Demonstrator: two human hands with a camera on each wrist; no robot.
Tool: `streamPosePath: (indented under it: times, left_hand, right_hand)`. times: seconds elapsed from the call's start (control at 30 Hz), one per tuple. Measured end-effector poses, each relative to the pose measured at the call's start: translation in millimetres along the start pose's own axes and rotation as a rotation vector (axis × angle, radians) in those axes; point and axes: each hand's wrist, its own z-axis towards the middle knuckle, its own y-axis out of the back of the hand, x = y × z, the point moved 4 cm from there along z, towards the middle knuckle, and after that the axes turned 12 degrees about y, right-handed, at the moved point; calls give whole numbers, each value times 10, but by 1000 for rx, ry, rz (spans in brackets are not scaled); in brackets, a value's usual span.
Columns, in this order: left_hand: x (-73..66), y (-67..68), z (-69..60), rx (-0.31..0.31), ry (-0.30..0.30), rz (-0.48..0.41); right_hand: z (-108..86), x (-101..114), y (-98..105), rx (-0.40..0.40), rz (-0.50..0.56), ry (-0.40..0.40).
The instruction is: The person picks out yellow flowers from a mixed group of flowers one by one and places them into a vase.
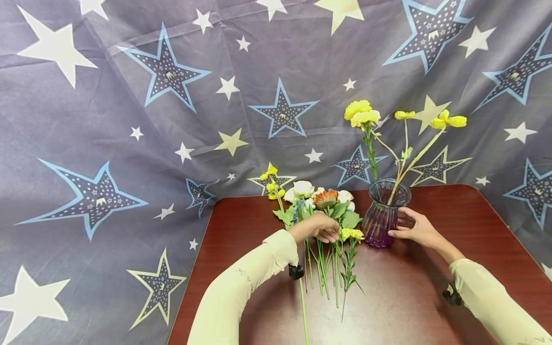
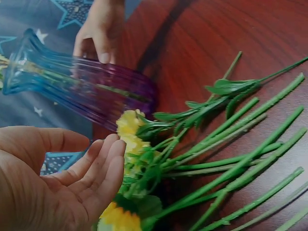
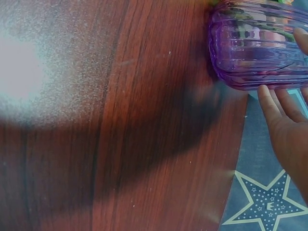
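Observation:
A ribbed glass vase (image 1: 379, 225), clear-blue above and purple at the base, stands upright with several yellow flowers (image 1: 362, 114) in it. My right hand (image 1: 417, 230) holds its right side, thumb toward the front and fingers behind. Just left of the vase, my left hand (image 1: 316, 227) hovers over a pile of artificial flowers, palm empty and fingers loosely bent. A small yellow flower (image 2: 131, 127) lies close to the left fingertips, its leafy green stem (image 2: 226, 96) stretching over the table. It cannot be told whether those fingertips touch it.
White roses (image 1: 303, 189), an orange flower (image 1: 326, 199) and a tall yellow sprig (image 1: 272, 184) lie in the pile, green stems pointing toward the front. The dark red wooden table (image 1: 396, 302) ends at a star-patterned cloth (image 1: 202, 124) behind.

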Motion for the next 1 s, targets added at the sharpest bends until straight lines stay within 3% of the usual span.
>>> streamPosePath:
  times: [0.23, 0.6, 1.0]
  left_hand:
    - [107, -57, 73, -12, 76, 14]
    - [292, -174, 79, -118, 38, -20]
    - [358, -235, 153, -127, 18, -44]
  right_hand:
    - [6, -1, 3, 0, -14, 3]
    - [7, 20, -1, 3, -34, 8]
    - [-6, -16, 6, -3, -7, -11]
